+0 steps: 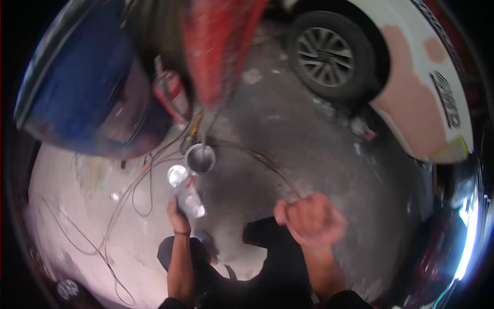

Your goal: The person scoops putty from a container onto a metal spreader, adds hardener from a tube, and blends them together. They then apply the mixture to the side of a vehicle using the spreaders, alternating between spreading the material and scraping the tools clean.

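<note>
My left hand is wrapped round a grey and silvery piece, blurred, that looks like a plate or packet. Just beyond it on the floor lie a shiny round lid and an open can with a grey inside. A small red item shows between the lid and the held piece. On the right, my right hand is raised above my knee, its fingers curled and smeared by motion; what it holds, if anything, is hidden.
A blue drum stands at the upper left beside a red fire extinguisher. A red post rises at the top. Hoses cross the floor. A vehicle's wheel and patched white body are at the right.
</note>
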`<state>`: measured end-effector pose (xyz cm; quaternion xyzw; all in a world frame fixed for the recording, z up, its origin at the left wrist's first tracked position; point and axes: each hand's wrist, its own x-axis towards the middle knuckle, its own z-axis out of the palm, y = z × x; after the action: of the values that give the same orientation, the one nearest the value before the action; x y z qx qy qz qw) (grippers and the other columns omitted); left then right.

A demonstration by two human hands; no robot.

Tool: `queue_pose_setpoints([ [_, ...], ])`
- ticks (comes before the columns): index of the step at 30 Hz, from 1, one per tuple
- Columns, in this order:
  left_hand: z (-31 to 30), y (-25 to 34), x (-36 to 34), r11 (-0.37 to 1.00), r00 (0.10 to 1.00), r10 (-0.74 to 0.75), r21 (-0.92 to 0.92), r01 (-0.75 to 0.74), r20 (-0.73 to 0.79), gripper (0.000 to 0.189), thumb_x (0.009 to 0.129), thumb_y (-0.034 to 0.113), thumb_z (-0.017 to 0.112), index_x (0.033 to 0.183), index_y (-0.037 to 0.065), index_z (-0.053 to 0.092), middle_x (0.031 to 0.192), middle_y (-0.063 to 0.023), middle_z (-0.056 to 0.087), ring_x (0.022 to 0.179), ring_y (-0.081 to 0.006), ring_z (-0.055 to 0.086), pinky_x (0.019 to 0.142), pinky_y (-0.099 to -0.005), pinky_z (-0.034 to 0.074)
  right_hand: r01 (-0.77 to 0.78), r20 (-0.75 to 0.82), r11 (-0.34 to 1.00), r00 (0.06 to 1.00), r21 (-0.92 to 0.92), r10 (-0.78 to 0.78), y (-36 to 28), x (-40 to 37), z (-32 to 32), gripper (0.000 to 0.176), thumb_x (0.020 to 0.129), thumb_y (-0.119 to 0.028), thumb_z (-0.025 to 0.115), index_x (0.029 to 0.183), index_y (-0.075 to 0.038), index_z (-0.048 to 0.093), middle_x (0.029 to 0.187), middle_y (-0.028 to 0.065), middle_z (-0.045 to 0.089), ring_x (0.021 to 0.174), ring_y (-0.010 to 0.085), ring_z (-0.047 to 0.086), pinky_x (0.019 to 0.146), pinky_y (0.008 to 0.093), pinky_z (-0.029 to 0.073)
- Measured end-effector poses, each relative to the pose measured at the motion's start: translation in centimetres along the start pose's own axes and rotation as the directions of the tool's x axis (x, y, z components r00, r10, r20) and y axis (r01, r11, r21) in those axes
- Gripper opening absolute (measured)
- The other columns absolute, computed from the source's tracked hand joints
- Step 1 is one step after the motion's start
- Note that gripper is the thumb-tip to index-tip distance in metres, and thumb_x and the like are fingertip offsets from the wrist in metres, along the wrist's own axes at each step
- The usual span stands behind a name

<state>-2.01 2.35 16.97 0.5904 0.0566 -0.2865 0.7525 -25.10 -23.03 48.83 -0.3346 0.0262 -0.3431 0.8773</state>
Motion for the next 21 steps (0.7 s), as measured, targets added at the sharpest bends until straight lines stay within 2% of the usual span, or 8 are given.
queue_pose_setpoints([
  [1, 2.2, 3.1, -3.7, 0.983, 0.991, -0.131, -0.133, 0.129, -0.010, 0.043, 0.112, 0.034, 0.058, 0.132, -0.001, 0.070, 0.128, -0.0123, 0.072, 0.116, -0.0233, 0.070, 0.108, -0.0384, 0.053, 0.116, 0.128, 0.982, 0.987, -0.147, -0.098, -6.0, 0.9, 5.4, 0.045, 0.111, -0.036, 0.056, 0.071, -0.018, 0.049, 0.058, -0.0014, 0.047, 0.049, 0.0164, 0.041, 0.085, 0.0572, 0.054],
  [3, 3.7, 6.4, -10.2, 0.972, 0.971, -0.207, -0.134, 0.191, -0.122, 0.044, 0.111, 0.037, 0.060, 0.132, -0.001, 0.069, 0.129, -0.0115, 0.072, 0.120, -0.0235, 0.068, 0.109, -0.0393, 0.052, 0.369, 0.601, 0.929, 0.746, -0.014, -0.287, -14.8, 3.6, 12.0, 0.046, 0.112, -0.041, 0.056, 0.073, -0.017, 0.054, 0.060, -0.0030, 0.050, 0.049, 0.0158, 0.044, 0.090, 0.0568, 0.053],
  [5, 6.5, 11.8, -16.1, 0.966, 0.969, -0.246, -0.088, 0.243, -0.034, 0.044, 0.110, 0.037, 0.060, 0.136, 0.002, 0.069, 0.131, -0.0090, 0.072, 0.124, -0.0229, 0.067, 0.110, -0.0400, 0.051, 0.554, 0.674, 0.833, 0.613, 0.006, -0.413, -21.5, 4.1, 19.8, 0.041, 0.108, -0.031, 0.057, 0.069, -0.018, 0.052, 0.060, -0.0038, 0.046, 0.048, 0.0166, 0.046, 0.086, 0.0483, 0.055],
  [9, 12.6, 21.0, -25.1, 0.953, 0.948, -0.303, 0.023, 0.302, 0.097, 0.041, 0.110, 0.038, 0.061, 0.133, 0.006, 0.069, 0.127, -0.0044, 0.073, 0.119, -0.0216, 0.069, 0.104, -0.0415, 0.055, 0.816, 0.402, 0.555, 0.568, -0.161, -0.718, -31.4, -0.1, 30.6, 0.046, 0.096, 0.001, 0.061, 0.060, -0.021, 0.044, 0.056, -0.0036, 0.035, 0.043, 0.0169, 0.043, 0.069, 0.0331, 0.059],
  [12, 18.7, 27.3, -29.1, 0.955, 0.943, -0.298, 0.046, 0.294, 0.150, 0.042, 0.111, 0.038, 0.059, 0.135, 0.006, 0.068, 0.127, -0.0056, 0.073, 0.120, -0.0231, 0.069, 0.106, -0.0424, 0.054, 0.806, 0.269, 0.590, 0.579, -0.046, -0.770, -38.4, -2.3, 34.1, 0.040, 0.093, 0.007, 0.060, 0.061, -0.016, 0.051, 0.056, -0.0044, 0.033, 0.043, 0.0131, 0.041, 0.068, 0.0325, 0.059],
  [15, 28.5, 33.4, -33.1, 0.942, 0.928, -0.290, -0.100, 0.319, 0.234, 0.043, 0.113, 0.035, 0.054, 0.139, 0.003, 0.065, 0.128, -0.0089, 0.071, 0.120, -0.0255, 0.068, 0.109, -0.0426, 0.053, 0.419, 0.314, 0.846, 0.797, 0.329, -0.517, -44.9, -5.5, 34.3, 0.032, 0.095, 0.004, 0.060, 0.066, -0.010, 0.057, 0.059, -0.0013, 0.038, 0.048, 0.0159, 0.046, 0.080, 0.0395, 0.060],
  [18, 30.7, 33.6, -33.0, 0.984, 0.951, -0.179, 0.058, 0.170, 0.251, 0.049, 0.115, 0.037, 0.049, 0.146, 0.000, 0.061, 0.136, -0.0124, 0.068, 0.128, -0.0276, 0.065, 0.112, -0.0444, 0.052, 0.306, 0.415, 0.768, 0.699, 0.563, -0.583, -46.0, -5.6, 31.8, 0.023, 0.101, -0.007, 0.060, 0.079, -0.006, 0.066, 0.068, 0.0034, 0.054, 0.057, 0.0215, 0.055, 0.084, 0.0448, 0.056],
  [21, 34.9, 35.1, -31.1, 0.982, 0.945, -0.169, 0.135, 0.135, 0.281, 0.051, 0.116, 0.040, 0.047, 0.149, 0.003, 0.061, 0.144, -0.0094, 0.067, 0.136, -0.0261, 0.062, 0.115, -0.0443, 0.049, 0.507, 0.450, 0.705, 0.545, 0.495, -0.708, -47.2, -3.2, 28.4, 0.022, 0.106, -0.018, 0.060, 0.085, -0.011, 0.064, 0.070, 0.0007, 0.057, 0.055, 0.0176, 0.048, 0.065, 0.0402, 0.048],
])
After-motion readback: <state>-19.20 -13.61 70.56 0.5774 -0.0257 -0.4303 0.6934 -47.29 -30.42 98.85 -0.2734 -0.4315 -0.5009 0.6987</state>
